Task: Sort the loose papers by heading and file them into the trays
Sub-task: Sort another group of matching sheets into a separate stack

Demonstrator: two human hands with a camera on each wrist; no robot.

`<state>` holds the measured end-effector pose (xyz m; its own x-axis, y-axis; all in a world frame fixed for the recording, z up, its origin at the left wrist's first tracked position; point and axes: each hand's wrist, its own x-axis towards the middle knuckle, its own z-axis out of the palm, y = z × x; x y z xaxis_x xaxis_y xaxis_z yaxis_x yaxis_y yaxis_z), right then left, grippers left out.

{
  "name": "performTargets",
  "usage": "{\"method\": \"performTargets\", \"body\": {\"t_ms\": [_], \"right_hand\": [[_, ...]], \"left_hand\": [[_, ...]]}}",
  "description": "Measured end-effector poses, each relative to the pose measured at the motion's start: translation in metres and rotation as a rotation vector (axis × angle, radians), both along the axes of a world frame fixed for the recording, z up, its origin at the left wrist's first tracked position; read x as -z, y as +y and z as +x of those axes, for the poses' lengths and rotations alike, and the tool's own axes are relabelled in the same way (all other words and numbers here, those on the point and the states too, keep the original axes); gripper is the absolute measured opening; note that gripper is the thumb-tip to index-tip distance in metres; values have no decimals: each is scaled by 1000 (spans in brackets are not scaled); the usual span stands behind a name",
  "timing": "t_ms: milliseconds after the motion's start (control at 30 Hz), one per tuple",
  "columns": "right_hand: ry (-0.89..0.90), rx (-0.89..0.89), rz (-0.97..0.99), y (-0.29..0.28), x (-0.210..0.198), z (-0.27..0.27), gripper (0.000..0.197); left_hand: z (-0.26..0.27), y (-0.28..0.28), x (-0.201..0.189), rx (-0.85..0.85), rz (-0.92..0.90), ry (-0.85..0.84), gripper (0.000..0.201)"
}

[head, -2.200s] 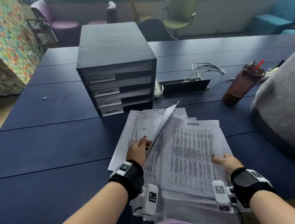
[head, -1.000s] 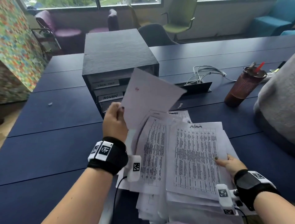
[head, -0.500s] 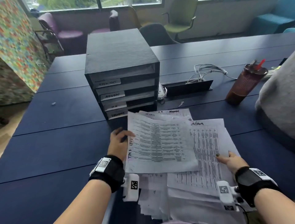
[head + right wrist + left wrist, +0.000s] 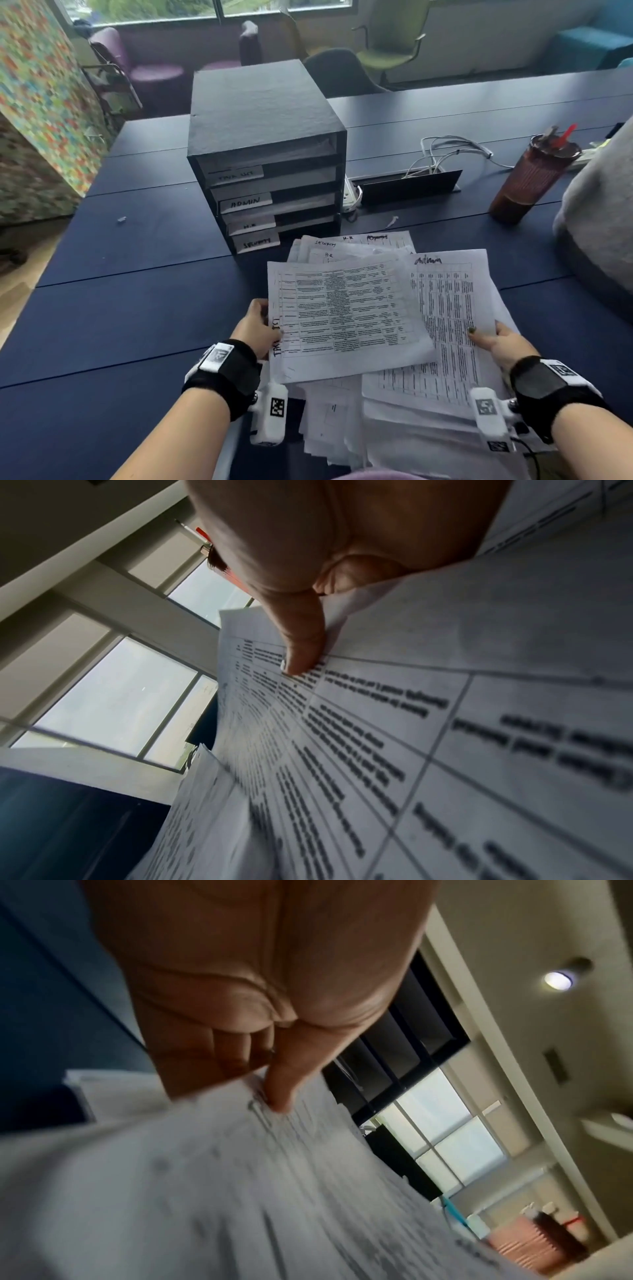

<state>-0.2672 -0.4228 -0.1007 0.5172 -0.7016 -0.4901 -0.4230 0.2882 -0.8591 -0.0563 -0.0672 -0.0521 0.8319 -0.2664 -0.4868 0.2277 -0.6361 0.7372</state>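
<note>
We find the left hand [image 4: 256, 326] pinching a white printed sheet [image 4: 346, 317] by its near-left edge (heading apparently "TNX ACT"). The black four-drawer tray stack [image 4: 270, 192] lies directly beyond. The right hand [image 4: 503, 344] pins the pile with its thumb.

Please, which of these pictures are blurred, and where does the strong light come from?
Head view: mostly sharp, tray labels soft. Left wrist view: the held sheet is heavily blurred. Right wrist view: nearest print out of focus. Bright windows backlight both wrist views.

Dark tumbler [image 4: 529, 178] (red straw) on blue table [image 4: 137, 267], white cables [image 4: 448, 150], green chair [image 4: 394, 37]
</note>
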Motion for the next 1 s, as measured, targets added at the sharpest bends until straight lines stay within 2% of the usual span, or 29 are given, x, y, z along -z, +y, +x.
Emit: {"method": "performTargets", "body": {"t_ms": [67, 167, 300, 400, 500, 567, 633, 700, 733, 833, 867, 933, 1000], "right_hand": [[-26, -4, -19, 3, -5, 0, 34], [-54, -16, -9, 1, -12, -1, 32], [-92, 18, 23, -19, -26, -10, 38], [-128, 35, 36, -33, -41, -17, 40], [-200, 54, 53, -43, -54, -20, 49], [-258, 63, 84, -44, -62, -18, 48], [-294, 41, 115, -40, -68, -13, 53], [-283, -21, 133, -34, -68, -8, 76], [-277, -36, 136, -29, -66, -4, 76], [-253, -48, 103, -14, -58, 7, 48], [-228, -51, 80, -11, -53, 10, 43], [-142, -46, 9, -11, -39, 12, 33], [-21, -56, -54, -14, -27, 12, 30]], "left_hand": [[7, 5, -3, -7, 89, -154, 35], [25, 19, -10, -132, 138, -274, 27], [55, 31, -18, -175, 283, -340, 39], [65, 29, -26, -191, 341, -306, 49], [60, 14, -37, -127, 342, -300, 51], [53, -2, -45, -42, 337, -354, 46], [48, -21, -49, 20, 262, -402, 39], [42, -43, -49, 100, 143, -423, 30], [38, -56, -49, 136, 61, -425, 28], [21, -90, -51, 192, -206, -401, 29], [17, -98, -52, 208, -235, -403, 29], [17, -104, -47, 244, -165, -434, 34], [25, -99, -36, 205, -8, -429, 40]]}}
